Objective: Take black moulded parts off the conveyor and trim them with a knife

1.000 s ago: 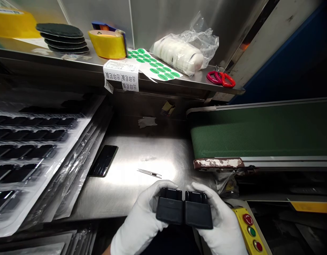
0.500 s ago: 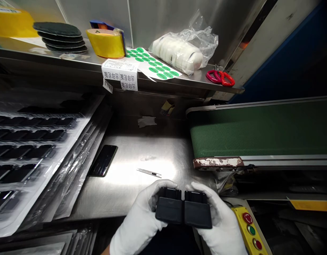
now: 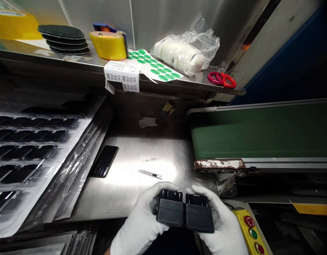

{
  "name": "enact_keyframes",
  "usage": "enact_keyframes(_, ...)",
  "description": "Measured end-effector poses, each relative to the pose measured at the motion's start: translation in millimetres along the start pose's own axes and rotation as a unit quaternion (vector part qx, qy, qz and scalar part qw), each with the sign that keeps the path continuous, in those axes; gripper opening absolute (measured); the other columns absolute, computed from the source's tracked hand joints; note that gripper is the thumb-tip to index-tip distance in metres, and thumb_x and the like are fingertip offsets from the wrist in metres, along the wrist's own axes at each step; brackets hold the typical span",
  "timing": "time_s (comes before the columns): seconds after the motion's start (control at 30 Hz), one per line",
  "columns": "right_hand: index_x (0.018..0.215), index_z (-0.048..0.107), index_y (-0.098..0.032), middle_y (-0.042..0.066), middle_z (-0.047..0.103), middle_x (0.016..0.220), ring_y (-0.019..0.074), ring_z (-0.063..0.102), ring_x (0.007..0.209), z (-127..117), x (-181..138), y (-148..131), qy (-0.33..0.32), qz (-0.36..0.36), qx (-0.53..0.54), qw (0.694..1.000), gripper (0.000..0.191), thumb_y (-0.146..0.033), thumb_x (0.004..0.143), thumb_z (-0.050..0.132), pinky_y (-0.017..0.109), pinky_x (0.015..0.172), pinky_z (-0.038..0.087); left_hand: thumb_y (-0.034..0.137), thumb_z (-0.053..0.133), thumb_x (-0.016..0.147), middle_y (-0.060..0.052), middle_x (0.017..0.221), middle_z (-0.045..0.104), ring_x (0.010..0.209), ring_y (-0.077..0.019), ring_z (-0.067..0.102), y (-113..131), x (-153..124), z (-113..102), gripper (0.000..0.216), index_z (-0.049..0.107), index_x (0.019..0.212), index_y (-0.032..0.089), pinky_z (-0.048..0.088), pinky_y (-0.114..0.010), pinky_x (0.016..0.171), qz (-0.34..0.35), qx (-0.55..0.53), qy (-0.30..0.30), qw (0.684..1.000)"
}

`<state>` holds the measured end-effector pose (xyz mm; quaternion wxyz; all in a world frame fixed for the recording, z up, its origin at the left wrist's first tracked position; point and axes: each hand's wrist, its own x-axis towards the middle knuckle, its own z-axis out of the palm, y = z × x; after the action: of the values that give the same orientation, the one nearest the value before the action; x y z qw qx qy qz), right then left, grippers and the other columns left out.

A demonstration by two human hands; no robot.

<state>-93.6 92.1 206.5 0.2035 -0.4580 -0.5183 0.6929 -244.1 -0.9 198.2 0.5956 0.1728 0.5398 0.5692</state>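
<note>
I hold two black boxes side by side and touching above the desk's (image 3: 142,198) near edge, left hand (image 3: 142,221) clamped on the left box (image 3: 170,212), right hand (image 3: 223,226) on the right box (image 3: 199,216), apparently checking them together, both grips needing to stay level.

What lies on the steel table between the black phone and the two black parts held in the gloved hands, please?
In the head view, only thin metal tweezers lie between the phone and the black parts.
</note>
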Motion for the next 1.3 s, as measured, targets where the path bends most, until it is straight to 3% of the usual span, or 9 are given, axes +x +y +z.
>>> enact_keyframes(0.43,0.108,0.068,-0.028,-0.002,0.073,0.095,0.0151,0.068,0.090,2,0,2,-0.001,-0.026,-0.012,1.000,0.052,-0.018,0.059,0.083,0.016,0.082,0.053,-0.001,0.070,0.063,-0.002,0.088,0.064,0.082,-0.0209,0.061,0,-2,0,0.042,0.060,0.099,0.019,0.046,-0.032,0.073,0.011,0.015,-0.011,1.000)
enact_keyframes(0.53,0.110,0.066,-0.026,-0.002,0.072,0.089,0.0161,0.068,0.078,-1,6,10,-0.022,0.021,0.021,0.999,0.063,-0.006,0.052,0.082,0.018,0.065,0.056,-0.005,0.069,0.060,-0.002,0.089,0.066,0.079,-0.0181,0.061,-4,3,-2,0.048,0.059,0.100,0.019,0.044,-0.028,0.067,0.006,-0.017,-0.014,1.000)
enact_keyframes(0.63,0.118,0.059,-0.026,-0.002,0.069,0.084,0.0135,0.060,0.057,-8,20,29,-0.095,0.090,0.087,0.988,0.078,-0.003,0.048,0.086,0.019,0.042,0.045,0.000,0.070,0.063,-0.001,0.087,0.066,0.075,-0.0172,0.060,-5,7,-7,0.048,0.056,0.105,0.019,0.044,-0.026,0.063,-0.027,-0.055,-0.042,0.997)
enact_keyframes(0.77,0.126,0.051,-0.026,0.001,0.067,0.098,0.0170,0.063,0.079,-18,45,74,-0.135,0.087,0.134,0.978,0.084,-0.030,0.051,0.091,0.025,0.069,0.052,0.001,0.071,0.063,-0.004,0.091,0.066,0.087,-0.0198,0.061,-18,6,-22,0.050,0.057,0.108,0.018,0.045,-0.029,0.075,-0.050,-0.103,-0.072,0.991)
enact_keyframes(0.87,0.120,0.052,-0.023,0.002,0.064,0.094,0.0193,0.061,0.085,-23,69,125,-0.088,0.078,0.094,0.989,0.067,-0.053,0.066,0.079,0.028,0.069,0.050,0.018,0.075,0.074,-0.005,0.093,0.064,0.084,-0.0180,0.062,-37,2,-32,0.042,0.056,0.111,0.017,0.043,-0.028,0.072,-0.047,-0.208,-0.068,0.975)
enact_keyframes(0.93,0.116,0.053,-0.019,0.008,0.063,0.106,0.0240,0.062,0.093,-25,87,163,-0.032,0.066,0.029,0.997,0.058,-0.051,0.073,0.075,0.033,0.070,0.051,0.017,0.075,0.075,-0.003,0.088,0.063,0.080,-0.0161,0.062,-47,-1,-36,0.042,0.055,0.113,0.018,0.042,-0.027,0.071,-0.061,-0.222,-0.024,0.973)
enact_keyframes(1.07,0.121,0.051,-0.015,0.012,0.060,0.124,0.0300,0.054,0.120,-24,118,222,0.042,-0.019,-0.097,0.994,0.056,-0.035,0.075,0.074,0.053,0.109,0.038,-0.001,0.068,0.063,0.000,0.073,0.063,0.070,-0.0133,0.058,-51,-3,-36,0.028,0.062,0.086,0.014,0.040,-0.025,0.069,-0.079,-0.108,0.044,0.990)
enact_keyframes(1.17,0.130,0.051,-0.016,0.011,0.061,0.127,0.0298,0.054,0.123,-22,138,234,0.040,-0.082,-0.184,0.979,0.053,-0.026,0.080,0.069,0.057,0.114,0.032,-0.001,0.067,0.059,0.001,0.061,0.059,0.058,-0.0118,0.054,-50,-3,-37,0.019,0.061,0.069,0.014,0.035,-0.023,0.058,-0.078,-0.085,0.027,0.993)
enact_keyframes(1.3,0.135,0.048,-0.014,0.015,0.054,0.135,0.0331,0.046,0.130,-5,161,211,0.037,-0.166,-0.281,0.945,0.057,-0.024,0.082,0.068,0.059,0.114,0.031,0.002,0.078,0.054,0.001,0.064,0.062,0.062,-0.0139,0.056,-54,-3,-40,0.024,0.067,0.070,0.015,0.039,-0.025,0.058,-0.050,-0.086,0.018,0.995)
